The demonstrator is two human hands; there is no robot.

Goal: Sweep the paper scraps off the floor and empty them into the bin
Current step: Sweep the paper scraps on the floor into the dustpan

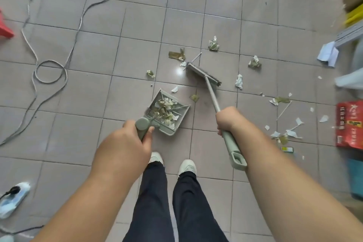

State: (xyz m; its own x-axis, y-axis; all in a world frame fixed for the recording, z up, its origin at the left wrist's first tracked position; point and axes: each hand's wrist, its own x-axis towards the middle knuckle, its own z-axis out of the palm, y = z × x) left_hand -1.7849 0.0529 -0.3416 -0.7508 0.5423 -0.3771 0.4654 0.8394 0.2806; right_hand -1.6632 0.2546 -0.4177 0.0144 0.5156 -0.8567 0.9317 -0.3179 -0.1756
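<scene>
My left hand point(127, 141) grips the upright handle of a grey-green dustpan point(153, 113) that rests on the tiled floor and holds a pile of paper scraps and sticks. My right hand point(228, 119) grips the handle of a matching broom point(204, 73), whose head lies on the floor beyond the pan. Crumpled paper scraps point(213, 44) lie scattered ahead of the broom and to the right, with a denser patch of white scraps point(284, 133) at the right. No bin is clearly in view.
A grey cable point(51, 71) loops across the floor at left. A red stool point(5, 27) sits at the far left, a power strip point(13, 196) at lower left. A red box point(349, 124), boxes and shelving crowd the right edge. My feet point(170, 163) stand behind the pan.
</scene>
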